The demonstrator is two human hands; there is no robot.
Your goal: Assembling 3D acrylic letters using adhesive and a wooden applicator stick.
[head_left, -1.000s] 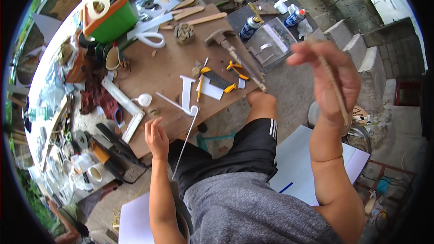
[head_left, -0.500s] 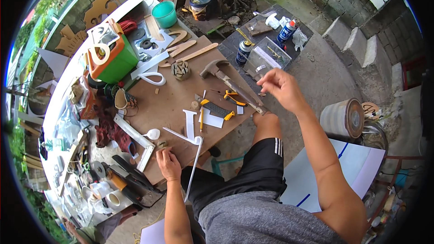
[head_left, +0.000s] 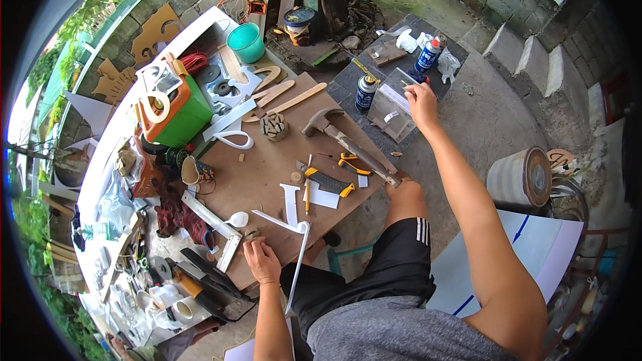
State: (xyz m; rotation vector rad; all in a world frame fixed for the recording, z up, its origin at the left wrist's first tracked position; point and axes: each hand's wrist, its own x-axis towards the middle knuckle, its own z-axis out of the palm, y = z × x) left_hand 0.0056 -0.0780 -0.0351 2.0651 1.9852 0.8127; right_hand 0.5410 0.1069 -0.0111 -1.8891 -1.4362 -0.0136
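Note:
My left hand (head_left: pixel 261 261) rests at the near edge of the brown worktable (head_left: pixel 264 174), fingers lying on the board beside a small round block (head_left: pixel 252 232). Just right of it, a curled white strip (head_left: pixel 297 264) hangs over the edge, next to an upright white cut-out piece (head_left: pixel 291 204). My right hand (head_left: pixel 422 107) reaches out over a clear plastic box (head_left: pixel 388 115) on the dark low table. Its thumb and fingers are pinched together at the box's far right side; what they hold, if anything, is too small to make out.
On the worktable lie a hammer (head_left: pixel 351 144), a yellow-black cutter (head_left: pixel 328 182), a pencil (head_left: pixel 307 195) and a metal square (head_left: pixel 210 220). Spray cans (head_left: pixel 365 92) stand beside the box. A green toolbox (head_left: pixel 175 110) and teal bucket (head_left: pixel 246 43) are farther back.
My right hand has moved away from me, from above the box's near side to its far right side. My left hand stays at the table edge.

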